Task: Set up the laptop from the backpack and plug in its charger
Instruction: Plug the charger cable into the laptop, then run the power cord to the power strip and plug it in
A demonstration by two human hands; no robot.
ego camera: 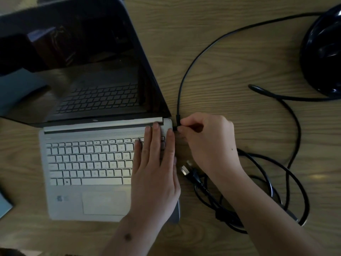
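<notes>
Nearest the person, toward the table's [230, 58] near edge on the right, the spare charger cable [262, 183] lies in loose coils, with the wall plug [186, 171] lying free on the wood just beside the laptop's right side, so the mains end looks not yet plugged in. The laptop [103, 163] sits open on the left half of the table, screen dark. Left hand [156, 169] lies flat on the right part of the keyboard, fingers straight and pressed together, apparently bracing the base so it does not slide. Right hand [206, 137] is just beside the laptop's far right corner, thumb and forefinger pinching the small DC connector [178, 124] at the side port; whether it is fully seated cannot be told, fingers hide the joint. From there the cord runs away toward the far right corner of the table, past a glossy black object [324, 52] that cannot be identified. Step in hand, judged: mating the charger plug to the laptop port. Next move likely calls for a straight inward push along the port axis against the left-hand brace, then taking up the wall plug and finding an outlet, none of which is in view.
</notes>
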